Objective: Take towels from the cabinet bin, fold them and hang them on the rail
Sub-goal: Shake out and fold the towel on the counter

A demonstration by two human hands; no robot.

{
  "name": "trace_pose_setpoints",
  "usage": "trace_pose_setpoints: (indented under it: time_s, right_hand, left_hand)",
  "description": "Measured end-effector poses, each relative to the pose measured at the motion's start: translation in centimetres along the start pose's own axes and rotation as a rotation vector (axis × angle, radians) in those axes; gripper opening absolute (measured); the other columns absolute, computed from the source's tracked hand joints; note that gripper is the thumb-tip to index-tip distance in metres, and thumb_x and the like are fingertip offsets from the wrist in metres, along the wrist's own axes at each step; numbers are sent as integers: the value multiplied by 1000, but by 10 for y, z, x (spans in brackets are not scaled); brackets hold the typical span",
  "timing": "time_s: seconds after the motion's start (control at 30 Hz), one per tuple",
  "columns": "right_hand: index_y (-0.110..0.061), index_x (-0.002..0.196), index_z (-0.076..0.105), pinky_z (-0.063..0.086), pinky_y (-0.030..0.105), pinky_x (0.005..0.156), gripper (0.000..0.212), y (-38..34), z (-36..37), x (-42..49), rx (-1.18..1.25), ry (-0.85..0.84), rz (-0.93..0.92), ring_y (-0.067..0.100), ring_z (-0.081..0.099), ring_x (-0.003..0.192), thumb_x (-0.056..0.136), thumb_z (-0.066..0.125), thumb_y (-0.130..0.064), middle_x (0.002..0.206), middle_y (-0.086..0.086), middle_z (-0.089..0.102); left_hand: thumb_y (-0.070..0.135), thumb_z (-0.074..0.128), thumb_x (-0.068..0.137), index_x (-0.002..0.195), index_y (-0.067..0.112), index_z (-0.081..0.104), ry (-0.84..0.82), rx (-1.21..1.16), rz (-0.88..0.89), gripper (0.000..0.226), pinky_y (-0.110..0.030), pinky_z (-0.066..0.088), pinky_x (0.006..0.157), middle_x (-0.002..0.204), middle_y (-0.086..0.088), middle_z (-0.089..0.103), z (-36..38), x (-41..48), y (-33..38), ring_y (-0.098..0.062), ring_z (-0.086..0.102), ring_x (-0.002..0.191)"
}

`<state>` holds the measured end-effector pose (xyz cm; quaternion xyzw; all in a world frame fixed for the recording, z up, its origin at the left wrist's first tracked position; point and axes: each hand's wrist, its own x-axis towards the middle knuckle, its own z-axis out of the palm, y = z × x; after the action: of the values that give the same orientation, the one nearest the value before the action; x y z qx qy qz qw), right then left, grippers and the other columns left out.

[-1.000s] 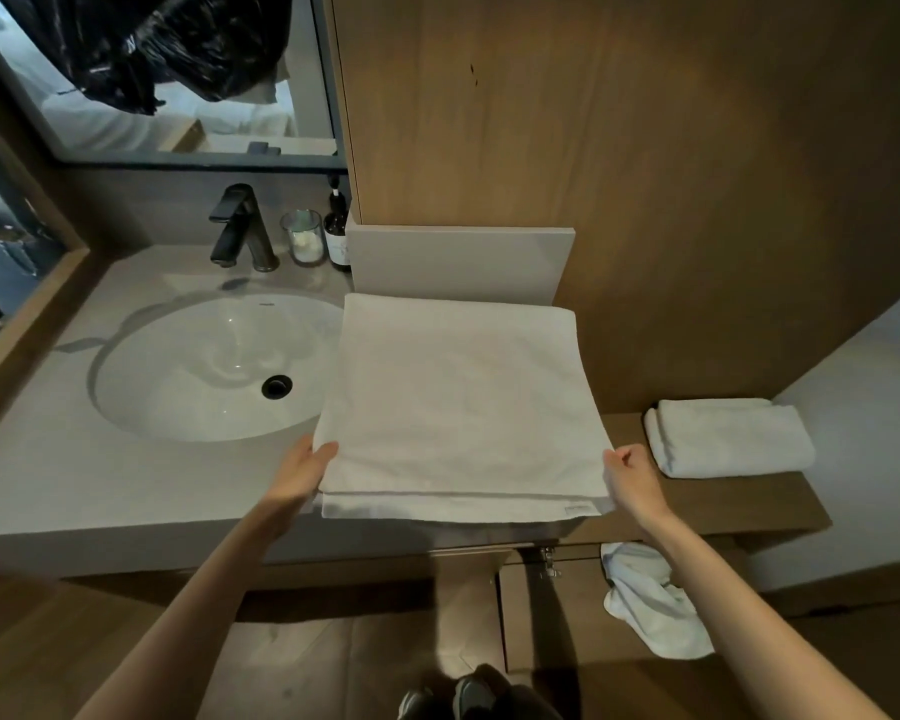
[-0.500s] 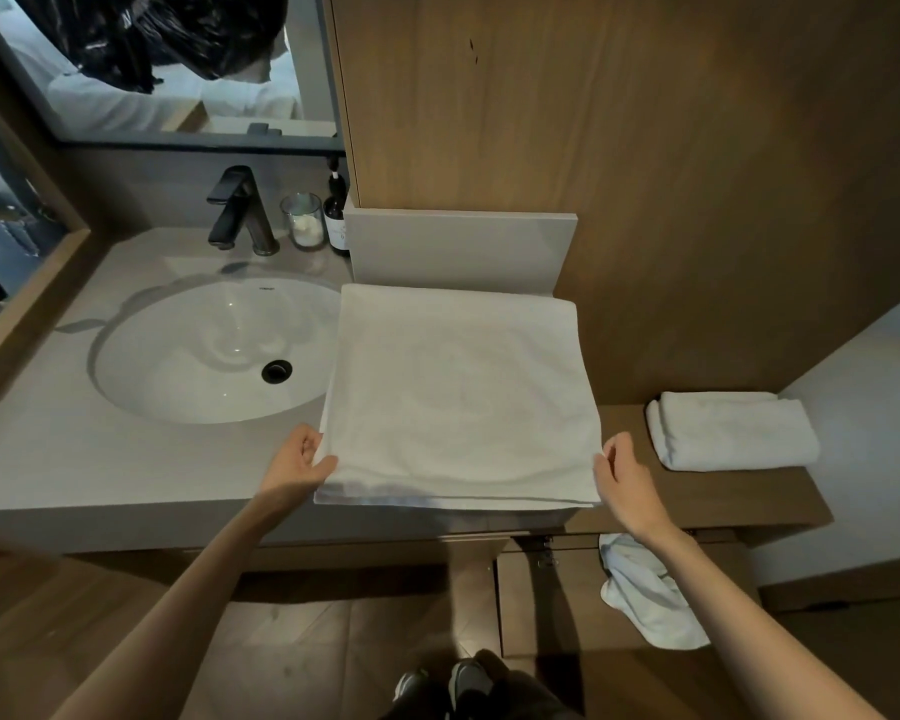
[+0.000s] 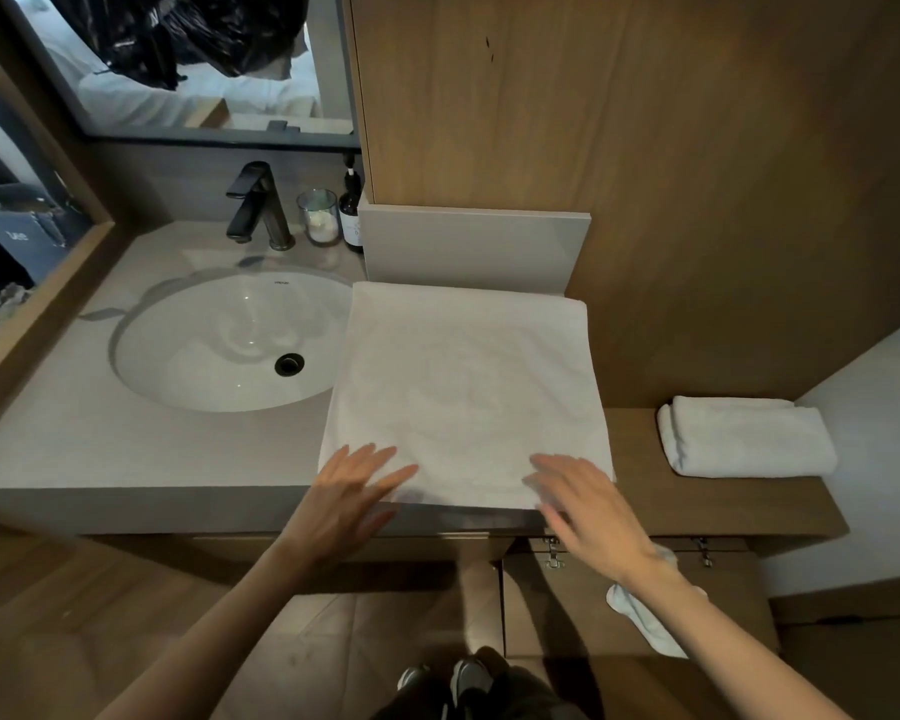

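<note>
You have let go of the towel (image 3: pixel 463 387) at its near corners; left hand (image 3: pixel 354 491) and right hand (image 3: pixel 583 506) now press flat on it, fingers (image 3: pixel 385 467) straight, on the worktop (image 3: pixel 126 449). Fold judged set; hanging remains.

No text can be read with certainty. A small dark brand mark is printed on the back inner wall of the sink (image 3: pixel 280 291), above the drain, but the letters are too small to be made out. A pale label is carried on the dark bottle (image 3: pixel 353 223) just beside the glass jar (image 3: pixel 318 218), and its print is blurred. Short white lettering is seen on a dark blue object (image 3: pixel 22 236) at the left edge, but it is not legible.
</note>
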<state>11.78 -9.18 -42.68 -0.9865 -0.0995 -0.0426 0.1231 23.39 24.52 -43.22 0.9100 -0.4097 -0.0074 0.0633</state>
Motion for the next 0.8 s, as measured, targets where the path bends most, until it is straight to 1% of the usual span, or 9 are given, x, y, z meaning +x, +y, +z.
trace_pose_setpoints:
  time_s: [0.1, 0.17, 0.23, 0.3, 0.43, 0.53, 0.67, 0.73, 0.8]
  right_hand:
    - [-37, 153, 17, 19, 54, 116, 76, -1, 21, -3, -195, -209, 45, 33, 14, 146, 91, 61, -37, 161, -2, 16]
    - [-38, 154, 1, 18, 59, 115, 99, 1, 28, 0, -249, -245, 109, 41, 7, 145, 85, 69, -18, 163, 0, 6]
    - [-39, 152, -9, 14, 59, 116, 113, 4, 31, 5, -299, -211, 137, 44, -1, 145, 78, 59, 12, 163, 1, -3]
    - [-39, 152, -11, 18, 57, 116, 119, 7, 32, 9, -339, -179, 154, 43, -4, 145, 67, 42, 26, 162, 4, -5]
    - [-35, 154, -5, 31, 49, 113, 127, 12, 32, 11, -314, -207, 192, 39, 8, 145, 59, 48, 31, 161, 12, 9]
    - [-36, 147, -26, 13, 38, 118, 121, 10, 21, 11, -264, -265, 188, 31, -17, 144, 73, 43, 29, 157, 6, -22]
    - [-39, 151, -14, 21, 34, 118, 117, 7, 1, 10, -154, -325, 232, 25, -18, 146, 73, 39, 31, 156, -3, -24]
    - [-38, 153, -1, 23, 35, 118, 114, 8, -10, 8, -105, -328, 237, 22, -9, 148, 71, 39, 31, 160, -6, -13]
    - [-36, 152, 13, 26, 36, 117, 106, 6, -21, 5, -80, -300, 241, 22, 7, 150, 72, 42, 28, 163, -2, 7]
  left_hand:
    - [44, 81, 70, 145, 31, 37, -143, 97, -51, 88, -59, 43, 97, 148, -14, 42, 9, -3, -3, -45, 48, 127]
    - [36, 89, 62, 145, 29, 36, -174, 116, -78, 99, -59, 43, 95, 149, -16, 40, 11, -5, -8, -51, 46, 125]
    - [26, 89, 62, 146, 30, 36, -175, 115, -82, 99, -57, 43, 96, 150, -17, 37, 13, -7, -14, -52, 43, 127]
    - [10, 84, 67, 148, 31, 34, -147, 90, -84, 98, -54, 46, 95, 152, -18, 32, 15, -9, -18, -49, 39, 132]
    - [-15, 73, 61, 149, 30, 32, -76, 58, -99, 107, -49, 55, 88, 153, -17, 31, 18, -10, -24, -45, 35, 135]
    - [-15, 70, 64, 149, 26, 33, -71, 59, -73, 101, -49, 53, 91, 153, -18, 31, 17, -11, -27, -45, 35, 136]
    - [-14, 68, 69, 145, 23, 42, -30, 41, -39, 88, -46, 53, 88, 147, -17, 44, 9, -11, -31, -44, 48, 127]
    - [-15, 49, 79, 142, 17, 47, 37, 56, -9, 70, -46, 50, 92, 141, -16, 51, 3, -12, -31, -41, 53, 123]
    - [-9, 34, 85, 144, 18, 43, 84, 20, -38, 65, -39, 38, 106, 147, -10, 45, -4, -15, -33, -32, 46, 133]
